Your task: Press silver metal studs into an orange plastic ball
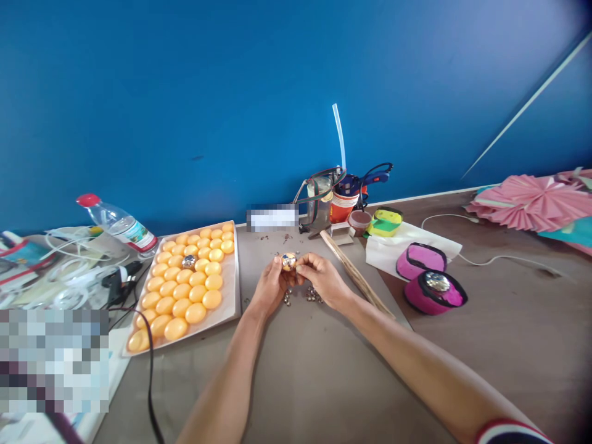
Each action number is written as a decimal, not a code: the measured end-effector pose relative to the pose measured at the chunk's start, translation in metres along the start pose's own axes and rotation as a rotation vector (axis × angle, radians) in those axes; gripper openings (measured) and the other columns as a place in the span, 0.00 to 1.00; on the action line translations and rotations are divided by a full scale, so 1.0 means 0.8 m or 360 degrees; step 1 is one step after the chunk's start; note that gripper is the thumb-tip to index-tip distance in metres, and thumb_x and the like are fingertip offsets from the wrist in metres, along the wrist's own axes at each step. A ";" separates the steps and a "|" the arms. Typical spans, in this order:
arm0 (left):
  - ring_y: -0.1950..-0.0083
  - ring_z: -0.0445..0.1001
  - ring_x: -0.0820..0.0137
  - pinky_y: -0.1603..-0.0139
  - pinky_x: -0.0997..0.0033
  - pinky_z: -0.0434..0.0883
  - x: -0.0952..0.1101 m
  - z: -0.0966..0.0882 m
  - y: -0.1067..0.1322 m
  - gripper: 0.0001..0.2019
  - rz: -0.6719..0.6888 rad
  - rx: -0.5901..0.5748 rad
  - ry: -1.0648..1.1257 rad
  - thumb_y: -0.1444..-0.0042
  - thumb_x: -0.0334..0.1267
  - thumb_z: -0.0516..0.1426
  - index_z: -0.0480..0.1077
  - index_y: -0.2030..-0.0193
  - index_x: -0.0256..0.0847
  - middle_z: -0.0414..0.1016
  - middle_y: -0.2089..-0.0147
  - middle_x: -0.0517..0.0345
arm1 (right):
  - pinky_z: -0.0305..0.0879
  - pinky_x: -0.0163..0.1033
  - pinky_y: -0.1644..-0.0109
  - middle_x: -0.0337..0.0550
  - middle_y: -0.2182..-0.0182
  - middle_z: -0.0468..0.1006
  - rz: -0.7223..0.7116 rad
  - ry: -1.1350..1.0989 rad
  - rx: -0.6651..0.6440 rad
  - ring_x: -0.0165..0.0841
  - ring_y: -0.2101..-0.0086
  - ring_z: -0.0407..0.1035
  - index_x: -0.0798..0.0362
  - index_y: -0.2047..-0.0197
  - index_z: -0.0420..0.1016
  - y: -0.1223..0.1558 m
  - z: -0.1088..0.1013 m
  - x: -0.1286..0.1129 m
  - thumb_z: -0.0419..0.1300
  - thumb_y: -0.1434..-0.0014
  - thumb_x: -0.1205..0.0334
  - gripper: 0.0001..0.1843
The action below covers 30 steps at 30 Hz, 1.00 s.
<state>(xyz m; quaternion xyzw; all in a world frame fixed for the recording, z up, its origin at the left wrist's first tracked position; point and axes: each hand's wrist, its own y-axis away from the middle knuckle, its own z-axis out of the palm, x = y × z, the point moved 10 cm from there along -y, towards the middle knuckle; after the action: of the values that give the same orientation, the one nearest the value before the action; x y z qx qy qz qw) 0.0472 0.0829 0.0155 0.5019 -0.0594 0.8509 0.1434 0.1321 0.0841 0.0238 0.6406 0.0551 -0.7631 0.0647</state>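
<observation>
My left hand (269,285) and my right hand (322,277) meet over the grey work surface. Between their fingertips is a small orange ball (289,261) partly covered with shiny silver pieces. The left fingers are closed round its left side and underside. On the right, thumb and forefinger pinch at the ball's edge; whether they also hold a small piece cannot be made out. Loose silvery pieces (313,295) lie in small piles just below the hands. To the left, a shallow white box (234,271) holds rows of orange balls (182,291) and one silver-covered ball (189,262).
A wooden stick (356,274) lies right of my hands. Pink bands (428,296) and a yellow-green band (386,223) stand beyond it. A tool cup (343,206) is against the blue wall. At left are a plastic bottle (124,227), cables and a dark cord (150,370).
</observation>
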 end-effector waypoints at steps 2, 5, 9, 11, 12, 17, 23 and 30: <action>0.73 0.68 0.72 0.72 0.73 0.61 0.000 0.001 0.000 0.20 -0.0003 -0.0017 0.0002 0.42 0.50 0.50 0.70 0.58 0.33 0.72 0.73 0.54 | 0.57 0.35 0.68 0.33 0.84 0.68 0.0019 -0.0021 -0.0046 0.28 0.78 0.64 0.53 0.72 0.67 0.000 0.003 0.000 0.57 0.49 0.62 0.04; 0.72 0.69 0.71 0.72 0.73 0.61 -0.001 0.001 0.000 0.20 -0.0005 -0.0026 0.0006 0.42 0.50 0.49 0.70 0.58 0.33 0.73 0.71 0.52 | 0.57 0.35 0.68 0.32 0.84 0.68 0.0052 -0.0039 -0.0077 0.28 0.78 0.64 0.53 0.73 0.67 0.000 0.004 0.000 0.57 0.49 0.62 0.04; 0.72 0.69 0.71 0.72 0.73 0.61 -0.002 -0.001 -0.001 0.20 -0.0002 -0.0014 0.0011 0.42 0.50 0.49 0.70 0.58 0.32 0.72 0.71 0.52 | 0.57 0.35 0.68 0.32 0.84 0.67 0.0065 -0.0075 -0.0111 0.27 0.78 0.64 0.53 0.73 0.67 -0.001 0.006 0.000 0.57 0.49 0.62 0.05; 0.72 0.69 0.71 0.73 0.74 0.61 -0.002 0.000 -0.001 0.20 0.0000 -0.0017 0.0017 0.42 0.50 0.49 0.70 0.58 0.32 0.72 0.71 0.53 | 0.57 0.35 0.68 0.32 0.84 0.67 0.0065 -0.0083 -0.0128 0.27 0.78 0.64 0.54 0.73 0.67 -0.002 0.007 0.001 0.57 0.49 0.61 0.05; 0.72 0.69 0.71 0.73 0.74 0.61 -0.002 0.001 -0.001 0.20 0.0000 -0.0018 0.0021 0.42 0.50 0.49 0.70 0.58 0.32 0.72 0.71 0.53 | 0.58 0.35 0.68 0.32 0.84 0.67 0.0067 -0.0083 -0.0134 0.27 0.78 0.64 0.54 0.73 0.67 -0.002 0.007 0.002 0.57 0.49 0.61 0.05; 0.72 0.69 0.71 0.73 0.74 0.61 -0.002 0.001 0.000 0.21 -0.0021 -0.0011 0.0014 0.43 0.51 0.50 0.69 0.57 0.32 0.73 0.71 0.53 | 0.58 0.35 0.68 0.32 0.84 0.67 0.0066 -0.0093 -0.0136 0.27 0.78 0.64 0.54 0.72 0.67 -0.002 0.007 0.003 0.57 0.49 0.60 0.06; 0.72 0.69 0.71 0.72 0.73 0.61 -0.002 0.002 0.000 0.20 -0.0013 -0.0011 0.0001 0.42 0.50 0.50 0.69 0.58 0.33 0.73 0.70 0.53 | 0.58 0.34 0.69 0.32 0.84 0.67 0.0088 -0.0122 -0.0104 0.27 0.78 0.64 0.54 0.73 0.66 -0.001 0.007 0.004 0.57 0.51 0.60 0.06; 0.73 0.68 0.72 0.72 0.74 0.61 -0.001 0.002 0.000 0.19 0.0038 -0.0003 -0.0073 0.42 0.50 0.50 0.69 0.63 0.33 0.71 0.74 0.55 | 0.59 0.35 0.70 0.32 0.85 0.67 0.0068 -0.0091 0.0059 0.27 0.79 0.64 0.53 0.72 0.65 -0.001 -0.001 0.010 0.57 0.52 0.61 0.06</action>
<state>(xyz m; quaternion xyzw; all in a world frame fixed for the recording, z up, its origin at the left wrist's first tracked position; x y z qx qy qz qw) 0.0488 0.0822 0.0154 0.5203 -0.0694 0.8408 0.1324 0.1316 0.0848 0.0155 0.6206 0.0254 -0.7805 0.0705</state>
